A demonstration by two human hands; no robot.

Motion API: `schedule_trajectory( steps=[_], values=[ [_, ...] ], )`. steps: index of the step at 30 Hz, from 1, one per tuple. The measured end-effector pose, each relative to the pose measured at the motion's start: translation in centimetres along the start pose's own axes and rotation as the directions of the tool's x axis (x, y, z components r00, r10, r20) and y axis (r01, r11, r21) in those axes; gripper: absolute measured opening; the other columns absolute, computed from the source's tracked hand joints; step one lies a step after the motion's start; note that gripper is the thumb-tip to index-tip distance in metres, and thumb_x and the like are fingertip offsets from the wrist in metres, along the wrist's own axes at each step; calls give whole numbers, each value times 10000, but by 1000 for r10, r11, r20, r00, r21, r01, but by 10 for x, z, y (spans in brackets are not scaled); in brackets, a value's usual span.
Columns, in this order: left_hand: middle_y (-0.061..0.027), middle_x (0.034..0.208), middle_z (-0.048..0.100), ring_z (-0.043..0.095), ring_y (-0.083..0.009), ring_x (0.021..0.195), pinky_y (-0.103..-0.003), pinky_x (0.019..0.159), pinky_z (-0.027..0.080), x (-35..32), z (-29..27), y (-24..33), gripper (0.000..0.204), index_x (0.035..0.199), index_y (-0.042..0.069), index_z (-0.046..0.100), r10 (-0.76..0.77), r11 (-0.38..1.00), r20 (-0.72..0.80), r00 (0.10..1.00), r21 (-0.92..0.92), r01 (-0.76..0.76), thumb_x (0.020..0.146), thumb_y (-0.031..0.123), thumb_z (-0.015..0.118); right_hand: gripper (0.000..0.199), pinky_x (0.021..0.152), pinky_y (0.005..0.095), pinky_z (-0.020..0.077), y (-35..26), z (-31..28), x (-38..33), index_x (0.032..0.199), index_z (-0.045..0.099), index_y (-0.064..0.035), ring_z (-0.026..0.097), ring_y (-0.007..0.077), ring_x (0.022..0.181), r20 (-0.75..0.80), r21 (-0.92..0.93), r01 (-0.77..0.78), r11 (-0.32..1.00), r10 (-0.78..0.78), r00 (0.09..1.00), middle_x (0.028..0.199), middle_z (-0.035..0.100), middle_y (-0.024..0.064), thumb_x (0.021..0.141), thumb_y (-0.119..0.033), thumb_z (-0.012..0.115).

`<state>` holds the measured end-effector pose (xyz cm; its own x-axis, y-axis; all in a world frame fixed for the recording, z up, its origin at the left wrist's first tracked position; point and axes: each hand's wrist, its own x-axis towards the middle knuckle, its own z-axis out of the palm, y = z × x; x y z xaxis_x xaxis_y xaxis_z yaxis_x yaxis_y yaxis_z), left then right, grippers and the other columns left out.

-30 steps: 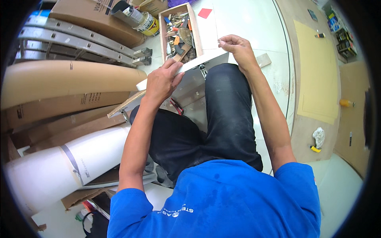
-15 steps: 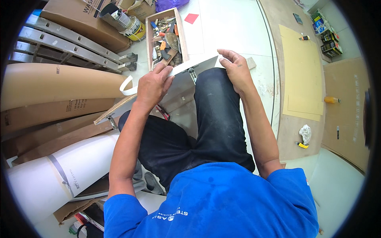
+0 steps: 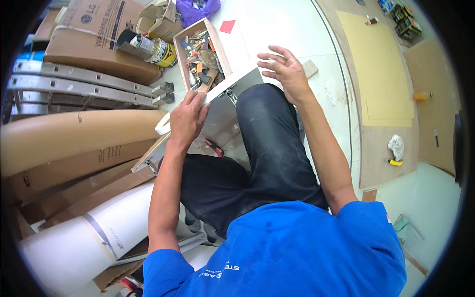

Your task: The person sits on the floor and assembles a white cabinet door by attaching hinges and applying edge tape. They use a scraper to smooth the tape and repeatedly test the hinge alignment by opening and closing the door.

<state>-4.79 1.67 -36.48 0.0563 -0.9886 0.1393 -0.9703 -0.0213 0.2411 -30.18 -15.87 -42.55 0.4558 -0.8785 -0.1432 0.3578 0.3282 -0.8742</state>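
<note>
While a lettered brown carton (image 3: 81, 47) flanks white tiles (image 3: 269, 22), the left hand (image 3: 186, 116) clamps a white-edged grey board (image 3: 216, 115), right hand (image 3: 287, 74) splayed.

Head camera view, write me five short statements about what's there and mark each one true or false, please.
1. The left hand holds the edge of the board. True.
2. The right hand is gripping a hammer. False: its fingers are spread, and no tool shows in it.
3. The wooden box has tools in it. True.
4. The red square lies inside the wooden box. False: it is on the floor beside the box.
5. The ladder is on the person's right. False: it is on the left.
</note>
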Motion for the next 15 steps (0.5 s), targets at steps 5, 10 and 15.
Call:
schedule_trajectory(
  steps=[5,10,15],
  values=[
    [-132,1128,684,710,-385,931,-468,777,566,4,-1,-4,280,1212,66,694,30,1000,-19,999,-5,-30,974,209,725,420,1034,361,539,-3,24,-8,1391,623,-7,693,268,1220,92,-532,265,804,-256,962,1310,730,148,973,-35,637],
    [-124,1129,682,710,-388,944,-476,798,569,2,-6,-8,306,1229,99,700,18,999,30,999,-32,-17,963,245,742,416,1068,439,517,-16,60,15,1252,695,-38,682,353,1201,624,-553,636,537,-239,744,1265,727,168,844,-48,768],
    [-110,1156,680,714,-379,961,-498,827,567,-7,-33,-28,469,1371,191,685,10,994,122,992,107,-23,930,314,783,217,978,402,547,-10,83,51,1063,740,3,710,316,1071,778,-583,621,525,138,613,1112,744,145,846,-5,756]
  ],
)
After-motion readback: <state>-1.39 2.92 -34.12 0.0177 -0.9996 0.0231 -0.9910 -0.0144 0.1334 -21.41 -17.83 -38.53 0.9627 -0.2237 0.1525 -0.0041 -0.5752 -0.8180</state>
